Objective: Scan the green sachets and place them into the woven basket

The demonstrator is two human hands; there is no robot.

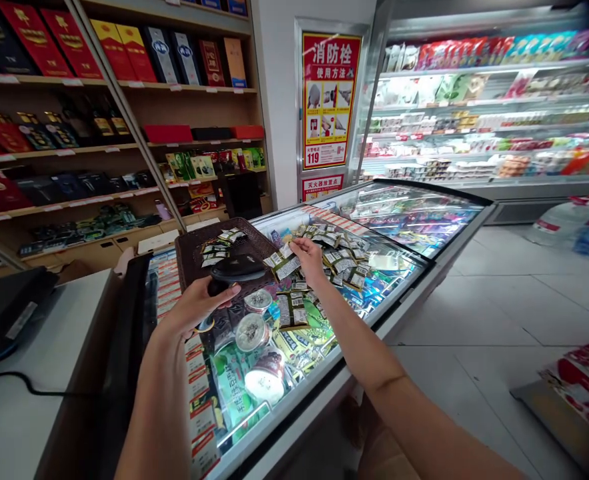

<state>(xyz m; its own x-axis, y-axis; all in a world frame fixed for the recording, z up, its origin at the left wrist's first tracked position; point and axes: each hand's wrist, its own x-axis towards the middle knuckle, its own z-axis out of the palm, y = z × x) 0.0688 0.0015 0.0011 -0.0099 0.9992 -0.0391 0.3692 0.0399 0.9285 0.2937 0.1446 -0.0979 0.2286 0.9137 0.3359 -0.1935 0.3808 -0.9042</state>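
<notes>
My left hand (pixel 197 303) is wrapped round the handle of a black barcode scanner (pixel 239 268), whose head points to the right. Pinched in my right hand (pixel 308 259) is a small snack packet (pixel 285 262), its printed label facing me, just beyond the scanner's head. Loose packets of the same kind (pixel 344 260) lie heaped on the freezer's glass top, right of my right hand. Another packet (pixel 293 310) lies nearer to me. A dark woven basket (pixel 189 243) behind the scanner holds several packets. Round tubs (pixel 252 332) stand close to my left hand.
Under the glass of the chest freezer (pixel 374 333) are colourful frozen packs. A counter (pixel 81 320) with a black device and cable is at left. Shelves of boxes (pixel 139 87) rise behind; a refrigerated display (pixel 489 120) and water bottles (pixel 564 220) stand at right.
</notes>
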